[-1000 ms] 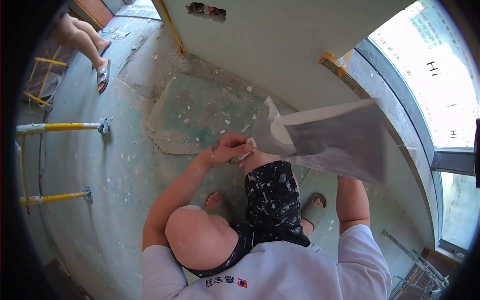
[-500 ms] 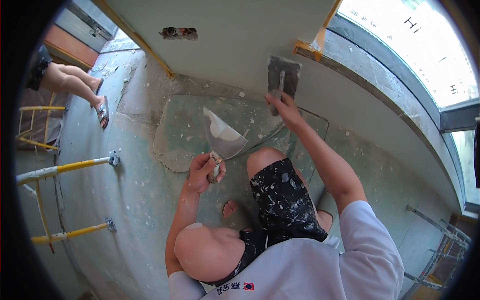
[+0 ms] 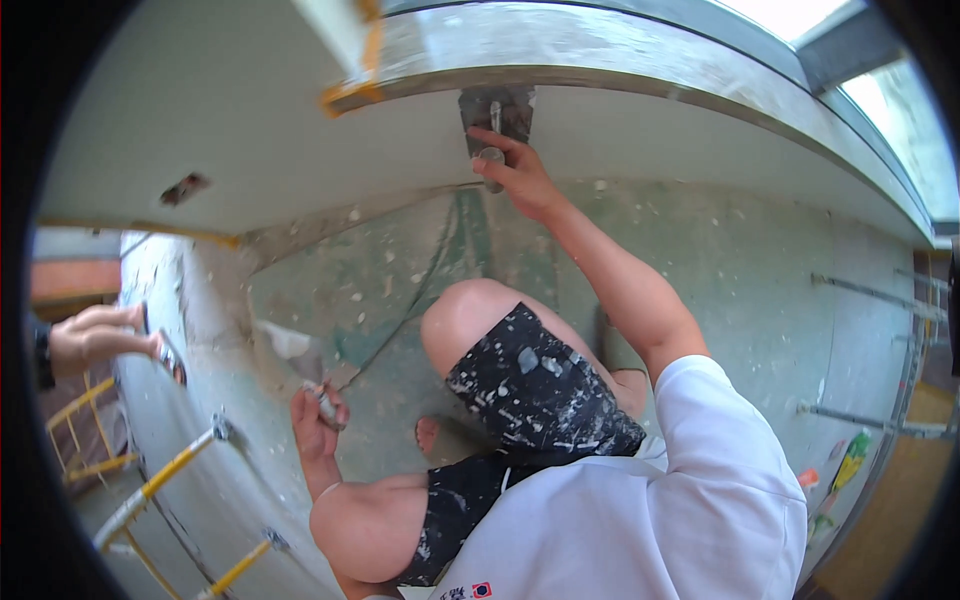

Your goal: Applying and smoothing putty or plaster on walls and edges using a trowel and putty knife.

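Note:
My right hand (image 3: 515, 175) is closed round the handle of a plastering trowel (image 3: 513, 112). The trowel's dark rectangular blade lies against the pale wall (image 3: 400, 150), just beneath the window sill (image 3: 600, 77). Low on the left, my left hand (image 3: 316, 415) grips the handle of a wide putty knife (image 3: 300, 352). White putty sits on the knife's blade, which is smeared by motion and points away from me over the floor.
A person's legs in sandals (image 3: 110, 340) show at the far left. Yellow and white scaffold tubes (image 3: 165, 480) stand at left, grey metal frames (image 3: 880, 425) at right. The wall has a rough hole (image 3: 186, 189). A cable (image 3: 415, 300) crosses the spattered floor (image 3: 720, 260).
The view has swung to the right, so wall, sill and scaffold appear shifted left. The trowel now sits right under the sill. Both hands keep their tools.

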The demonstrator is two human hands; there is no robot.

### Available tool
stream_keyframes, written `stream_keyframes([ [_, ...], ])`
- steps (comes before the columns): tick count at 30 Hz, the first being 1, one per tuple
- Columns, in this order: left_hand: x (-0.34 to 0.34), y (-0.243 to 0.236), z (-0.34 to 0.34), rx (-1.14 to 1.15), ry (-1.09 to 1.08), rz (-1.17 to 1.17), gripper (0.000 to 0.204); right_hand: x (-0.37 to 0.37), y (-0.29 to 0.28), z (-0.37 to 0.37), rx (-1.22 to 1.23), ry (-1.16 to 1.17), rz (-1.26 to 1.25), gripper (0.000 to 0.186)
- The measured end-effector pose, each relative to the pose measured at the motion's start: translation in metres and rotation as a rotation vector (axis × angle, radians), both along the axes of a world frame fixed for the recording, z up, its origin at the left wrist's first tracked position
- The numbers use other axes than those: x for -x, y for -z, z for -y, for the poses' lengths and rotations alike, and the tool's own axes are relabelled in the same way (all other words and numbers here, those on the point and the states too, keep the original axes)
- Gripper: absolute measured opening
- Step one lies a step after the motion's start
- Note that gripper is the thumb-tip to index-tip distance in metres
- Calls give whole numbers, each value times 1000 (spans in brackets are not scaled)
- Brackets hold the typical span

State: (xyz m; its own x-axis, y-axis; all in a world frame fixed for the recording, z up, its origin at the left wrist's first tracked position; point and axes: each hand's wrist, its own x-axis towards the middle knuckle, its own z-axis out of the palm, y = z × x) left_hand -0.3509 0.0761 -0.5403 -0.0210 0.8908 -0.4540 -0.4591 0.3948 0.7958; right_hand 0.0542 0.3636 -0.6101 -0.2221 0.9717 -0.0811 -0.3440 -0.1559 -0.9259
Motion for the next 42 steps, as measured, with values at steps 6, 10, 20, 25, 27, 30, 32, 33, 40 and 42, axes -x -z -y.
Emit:
stream_keyframes([
  [6, 54, 26, -38, 24, 8, -69, 42, -83, 23, 10, -23, 32, 60, 52],
  [10, 67, 17, -80, 43, 26, -90, 41, -161, 36, 15, 3, 48, 116, 55],
  [20, 118, -14, -126, 82, 269, -189, 36, -335, 23, 25, -45, -5, 157, 62],
  [25, 123, -6, -137, 83, 168, -171, 33, -413, -1, 42, -22, 151, 148, 66],
  [27, 132, 2, -142, 26, 182, -82, 33, -425, -1, 57, -23, 216, 174, 64],
  [30, 147, 21, -143, -54, 255, -41, 35, -413, 0, 101, 133, 554, 163, 36],
  [32, 166, 18, -140, -8, 237, -45, 35, -369, -18, 137, 317, 631, 450, 23],
  [33, 166, 13, -144, 10, 267, -96, 33, -354, -40, 154, 469, 524, 638, 26],
  [40, 84, -145, -155, 59, 641, -168, 25, -256, -246, 253, 371, 660, 1833, 39],
  [42, 66, -182, -173, -19, 772, -144, 27, -220, -318, 242, 230, 760, 1772, 39],
])
